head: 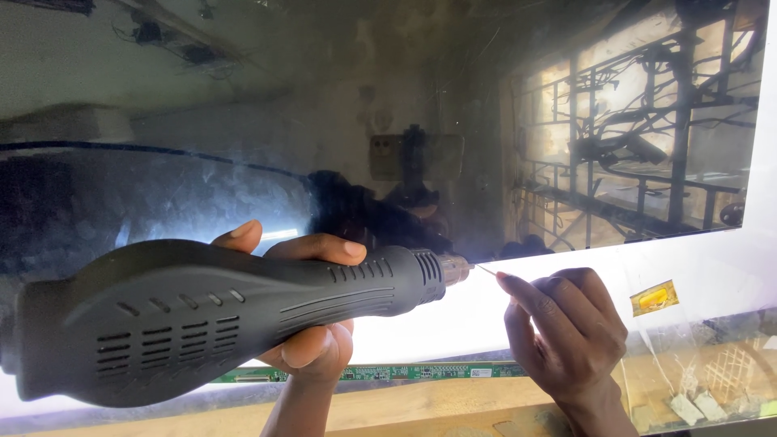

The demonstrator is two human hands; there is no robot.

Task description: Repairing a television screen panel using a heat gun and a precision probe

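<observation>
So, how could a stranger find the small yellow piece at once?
Start at the big glossy display panel and follow its glowing white lower band to the right. Past the right hand sits the yellow tape piece, the only yellow thing on that band.

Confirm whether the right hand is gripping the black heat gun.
No. The left hand holds the black heat gun, while the right hand holds a thin wire at its nozzle.

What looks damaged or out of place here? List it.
The display panel is mostly dark and mirror-like, lit white only along the bottom and right edge. A yellow tape scrap sits askew on peeling clear film. The left hand aims a heat gun at a thin pick in the right hand.
</observation>
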